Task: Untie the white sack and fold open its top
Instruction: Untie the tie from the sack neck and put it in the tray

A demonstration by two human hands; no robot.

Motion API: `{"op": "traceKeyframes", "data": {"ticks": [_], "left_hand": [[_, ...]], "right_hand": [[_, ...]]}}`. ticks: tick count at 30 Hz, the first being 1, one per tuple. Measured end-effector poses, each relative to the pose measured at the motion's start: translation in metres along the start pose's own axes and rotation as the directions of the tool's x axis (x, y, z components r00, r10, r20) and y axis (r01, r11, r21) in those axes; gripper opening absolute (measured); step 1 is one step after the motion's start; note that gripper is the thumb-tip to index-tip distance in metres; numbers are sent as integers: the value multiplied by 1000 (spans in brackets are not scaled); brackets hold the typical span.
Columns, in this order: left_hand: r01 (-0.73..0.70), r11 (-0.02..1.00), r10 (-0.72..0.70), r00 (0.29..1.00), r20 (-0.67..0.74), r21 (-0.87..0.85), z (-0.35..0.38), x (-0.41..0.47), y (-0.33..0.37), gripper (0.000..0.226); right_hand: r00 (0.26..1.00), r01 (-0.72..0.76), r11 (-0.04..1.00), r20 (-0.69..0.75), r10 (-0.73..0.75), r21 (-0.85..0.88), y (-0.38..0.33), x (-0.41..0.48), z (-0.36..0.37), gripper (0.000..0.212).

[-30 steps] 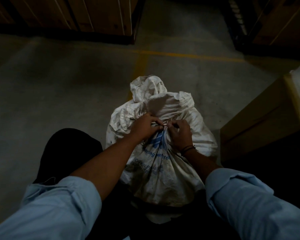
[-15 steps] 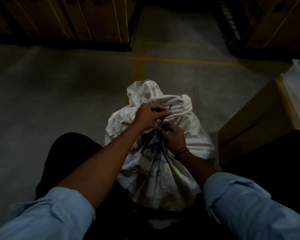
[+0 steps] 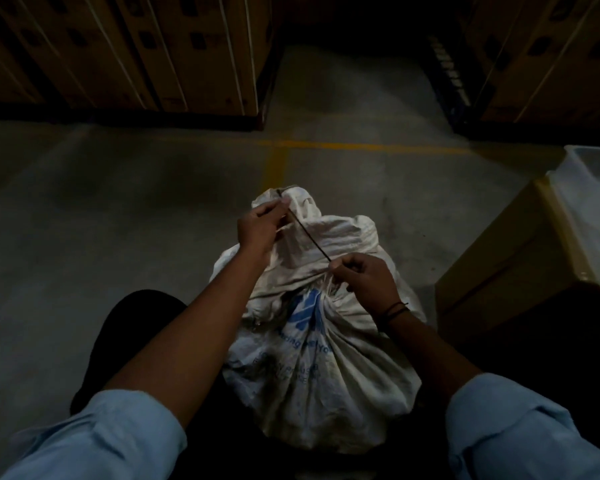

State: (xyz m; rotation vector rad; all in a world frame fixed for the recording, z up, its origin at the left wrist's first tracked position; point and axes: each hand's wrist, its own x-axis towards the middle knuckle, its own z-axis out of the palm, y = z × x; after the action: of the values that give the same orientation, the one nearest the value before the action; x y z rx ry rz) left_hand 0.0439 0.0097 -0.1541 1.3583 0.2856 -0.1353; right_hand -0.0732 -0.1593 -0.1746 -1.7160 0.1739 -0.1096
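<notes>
A full white woven sack [image 3: 319, 368] with blue print stands on the floor between my arms, its neck gathered at the middle and the loose top flopped away from me. A thin dark tie [image 3: 305, 233] runs taut across the flopped top. My left hand [image 3: 260, 226] pinches its far end above the sack's top. My right hand [image 3: 364, 282] pinches the near end at the gathered neck.
A brown cardboard box [image 3: 510, 271] stands close on the right with a white tub [image 3: 593, 188] on it. Strapped cartons [image 3: 125, 53] line the back left and back right [image 3: 548, 53], with an aisle between. Yellow lines mark the concrete floor [image 3: 118, 209].
My left hand has pulled the dark tie up and away from the neck, drawing it out longer and taut. My right hand has stayed at the gathered neck.
</notes>
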Motion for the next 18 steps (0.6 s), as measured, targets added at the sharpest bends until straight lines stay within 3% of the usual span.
{"op": "traceKeyframes", "data": {"ticks": [6,10,14,18], "left_hand": [[-20,1000,19,999,-37,-21,27,16,23,20],[-86,995,84,995,55,51,86,17,46,17],[-182,976,161,973,165,119,159,16,66,14],[-269,946,209,933,294,180,244,15,79,20]], "right_hand": [[995,76,963,85,-55,-260,-35,2,-44,12],[988,155,858,85,-130,-490,-55,5,-79,13],[980,136,707,-11,-200,-694,-70,16,-134,11],[918,7,613,-238,-317,-790,-79,16,-205,12]]}}
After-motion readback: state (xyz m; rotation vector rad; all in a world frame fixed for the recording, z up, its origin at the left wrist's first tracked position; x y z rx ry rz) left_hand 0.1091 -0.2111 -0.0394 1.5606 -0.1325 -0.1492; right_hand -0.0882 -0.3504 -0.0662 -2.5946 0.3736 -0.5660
